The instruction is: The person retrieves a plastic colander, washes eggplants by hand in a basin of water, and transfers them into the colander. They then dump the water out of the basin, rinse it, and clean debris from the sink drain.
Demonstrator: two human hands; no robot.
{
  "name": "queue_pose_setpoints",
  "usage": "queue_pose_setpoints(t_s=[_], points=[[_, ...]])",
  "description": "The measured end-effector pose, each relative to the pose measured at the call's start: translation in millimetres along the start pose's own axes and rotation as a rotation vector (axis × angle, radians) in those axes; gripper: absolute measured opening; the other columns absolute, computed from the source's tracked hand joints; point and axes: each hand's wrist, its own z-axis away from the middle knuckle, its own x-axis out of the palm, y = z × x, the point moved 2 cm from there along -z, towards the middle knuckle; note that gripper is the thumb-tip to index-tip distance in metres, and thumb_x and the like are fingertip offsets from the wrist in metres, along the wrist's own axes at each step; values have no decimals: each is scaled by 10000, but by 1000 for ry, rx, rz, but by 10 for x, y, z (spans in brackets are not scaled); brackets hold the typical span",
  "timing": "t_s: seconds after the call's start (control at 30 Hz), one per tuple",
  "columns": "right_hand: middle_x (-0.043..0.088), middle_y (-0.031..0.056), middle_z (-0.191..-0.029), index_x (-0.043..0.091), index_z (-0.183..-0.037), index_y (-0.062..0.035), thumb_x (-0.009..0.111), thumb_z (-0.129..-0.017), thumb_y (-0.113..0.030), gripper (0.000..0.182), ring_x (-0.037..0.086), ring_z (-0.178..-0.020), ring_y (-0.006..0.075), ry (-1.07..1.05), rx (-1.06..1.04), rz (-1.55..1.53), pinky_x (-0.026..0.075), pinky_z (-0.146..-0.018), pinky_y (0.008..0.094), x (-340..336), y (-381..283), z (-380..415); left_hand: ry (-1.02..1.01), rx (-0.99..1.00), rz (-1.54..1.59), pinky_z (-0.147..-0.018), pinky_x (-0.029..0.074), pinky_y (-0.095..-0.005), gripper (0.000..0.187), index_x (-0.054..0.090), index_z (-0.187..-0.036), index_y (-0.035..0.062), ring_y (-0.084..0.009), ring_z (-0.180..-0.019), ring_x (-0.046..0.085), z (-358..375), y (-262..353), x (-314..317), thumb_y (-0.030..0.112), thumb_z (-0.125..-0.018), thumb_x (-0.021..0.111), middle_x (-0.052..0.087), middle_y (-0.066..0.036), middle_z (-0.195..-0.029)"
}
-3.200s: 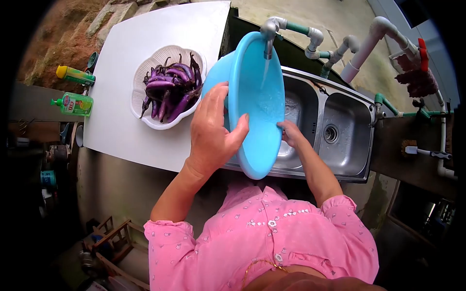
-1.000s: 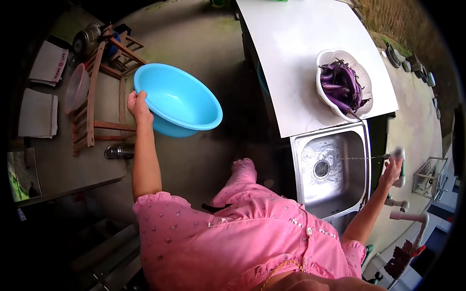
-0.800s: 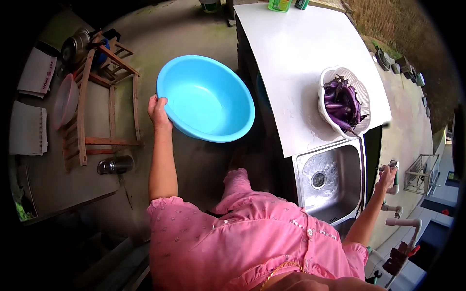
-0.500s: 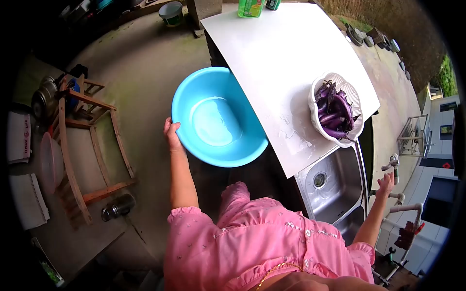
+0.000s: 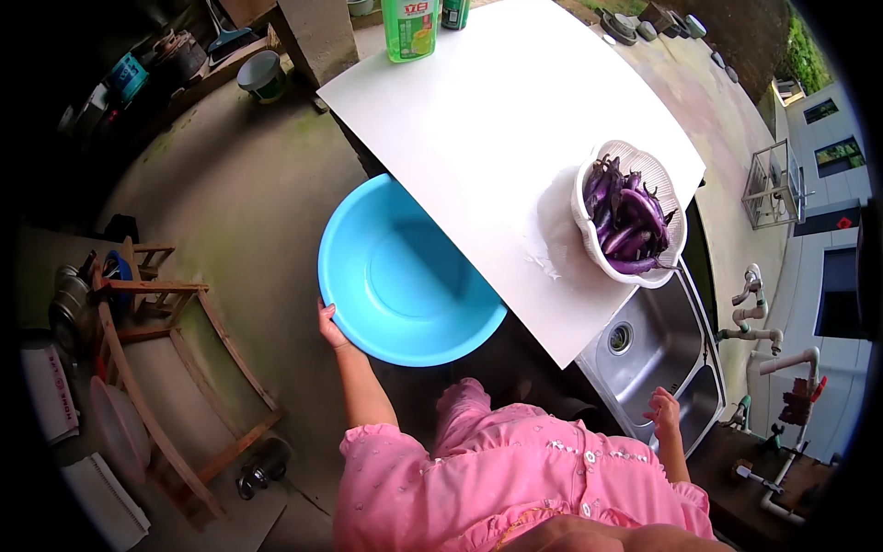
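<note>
My left hand (image 5: 332, 326) grips the rim of a large light-blue basin (image 5: 405, 276) at its lower left. Part of the basin lies beneath or behind the edge of the white tabletop (image 5: 497, 120). A white basket (image 5: 658, 170) holding several purple eggplants (image 5: 635, 221) stands at the right of that tabletop. My right hand (image 5: 662, 411) is over the edge of the steel sink (image 5: 658, 340), its fingers slightly curled and apart, holding nothing.
A green bottle (image 5: 411, 32) and a dark can (image 5: 454, 13) stand at the top of the tabletop. Faucets and pipes (image 5: 752, 285) are at the right. A wooden frame (image 5: 184, 368), a kettle (image 5: 262, 467) and a bucket (image 5: 262, 75) are on the left.
My right hand has moved away from the faucet, down and left to the sink. The basin, still in my left hand, sits lower in view, and the camera view has shifted.
</note>
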Motion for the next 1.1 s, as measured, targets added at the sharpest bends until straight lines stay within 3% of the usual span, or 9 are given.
queue_pose_setpoints(t_s=[0.33, 0.47, 0.63, 0.73, 0.77, 0.8, 0.87, 1.0, 1.1], points=[[562, 126, -1078, 470, -1196, 38, 569, -773, -185, 488, 529, -1003, 229, -249, 100, 14, 495, -694, 351, 691, -77, 426, -262, -165, 122, -760, 454, -353, 299, 555, -871, 28, -231, -805, 551, -639, -1373, 908, 275, -739, 452, 591, -92, -876], [567, 113, -1069, 511, -1171, 3, 583, -763, -200, 461, 530, -994, 207, -187, 143, 0, 479, -703, 342, 555, 60, 375, -45, -281, 141, -835, 422, -389, 483, 515, -1108, 7, -261, -1003, 506, -539, -1921, 1374, 387, -824, 424, 541, -112, -1080], [567, 86, -1143, 529, -1182, -25, 549, -788, -181, 425, 534, -1008, 191, -22, 94, 172, 457, -753, 312, 369, 303, 209, -185, -609, -227, -866, 432, -389, 474, 450, -1178, -14, -271, -1026, 504, -825, -2351, 647, 362, -897, 384, 515, -134, -1143], [602, 100, -1088, 544, -1160, -12, 544, -800, -179, 397, 567, -982, 197, 41, -219, 462, 453, -823, 314, 261, 845, -253, 4, 35, -878, -836, 439, -359, 332, 489, -1139, -49, -232, -934, 529, -526, -1890, 863, 151, -876, 451, 524, -129, -1121], [611, 142, -1052, 566, -1120, -5, 543, -781, -160, 374, 586, -958, 229, 67, -222, 452, 457, -818, 333, 271, 862, -328, -66, 7, -1032, -813, 448, -343, 317, 506, -1108, -60, -219, -927, 529, -589, -1698, 752, 110, -849, 439, 538, -139, -1077], [619, 183, -1015, 589, -1079, 1, 543, -761, -142, 352, 606, -935, 262, 93, -230, 441, 461, -812, 352, 344, 809, -449, 100, 70, -985, -799, 443, -312, 308, 518, -1074, -66, -201, -917, 535, -261, -1455, 1050, 96, -828, 430, 553, -135, -1044], [628, 150, -1020, 611, -1064, -30, 565, -777, -172, 323, 609, -933, 243, 136, -203, 577, 456, -837, 315, 404, 840, -806, 37, 338, -1043, -803, 435, -286, 270, 534, -1039, -40, -184, -915, 538, -39, -1150, 1262, 111, -835, 443, 564, -104, -1030], [636, 140, -936, 665, -949, -94, 585, -765, -202, 228, 603, -863, 290, 233, -220, 649, 475, -766, 364, 603, 915, -1553, -372, 501, -1180, -856, 403, -284, 237, 507, -1082, -48, -174, -1012, 491, 581, -1369, 1924, 27, -862, 462, 516, -98, -1131], [635, 121, -909, 658, -970, -135, 548, -784, -181, 220, 599, -834, 307, 150, -244, 834, 478, -745, 394, 810, 1031, -2125, -820, 703, -1531, -909, 362, -368, 286, 503, -1087, -18, -264, -1075, 464, 843, -1952, 2077, 21, -803, 512, 494, -152, -1162]])
